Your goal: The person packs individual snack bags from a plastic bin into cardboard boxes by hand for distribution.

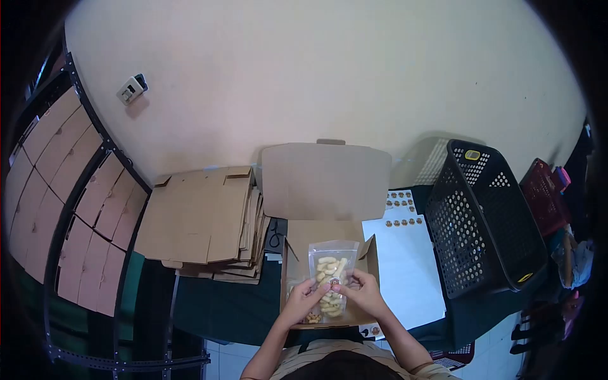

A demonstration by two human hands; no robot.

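Both pinching clear snack pouch (330,273) over open cardboard box (326,253): left hand (303,303) on its left edge, right hand (364,295) on its right. Fingertips small, grip detail hard to read; probably pressing a round sticker at pouch middle. Forearms cut off at near edge. Dark table (215,304); flat carton stack (202,221) left, sticker sheet (405,253) and black basket (484,215) right, cream wall (316,69) far.

**Bare forearms, pale striped top**

Here are both arms, uncovered from the elbows down, with no sleeves reaching the wrists. The left hand (304,299) and right hand (364,292) wear no gloves. At the bottom edge, a light beige top shows, faintly striped, with a dark patch at its middle.
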